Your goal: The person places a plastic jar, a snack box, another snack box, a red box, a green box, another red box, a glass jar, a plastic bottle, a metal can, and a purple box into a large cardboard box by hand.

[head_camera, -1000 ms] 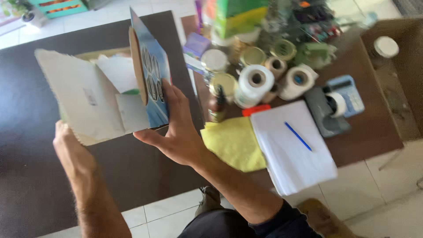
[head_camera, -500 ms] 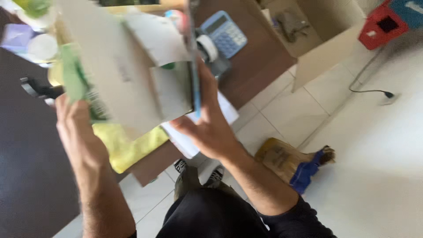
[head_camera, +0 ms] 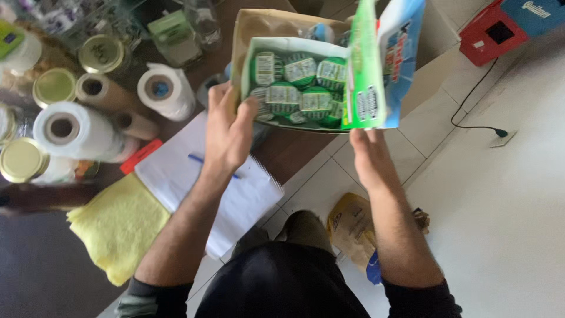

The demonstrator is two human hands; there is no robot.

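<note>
While both hands grip the open carton (head_camera: pixel 359 76), the left hand (head_camera: pixel 226 132) clamped on its near-left edge and the right hand (head_camera: pixel 365 156) cupped under its lid end, the round green tubs (head_camera: pixel 294 88) inside sit exposed between them. Holding it well likely means keeping it level so no tub tips out, and clear of the paper rolls (head_camera: pixel 118 106) left of the left hand.

Open green-white-blue carton (head_camera: pixel 329 76) in my hands, packed with round green-labelled portion cups (head_camera: pixel 300 88); red box (head_camera: pixel 497 32) on floor.
</note>
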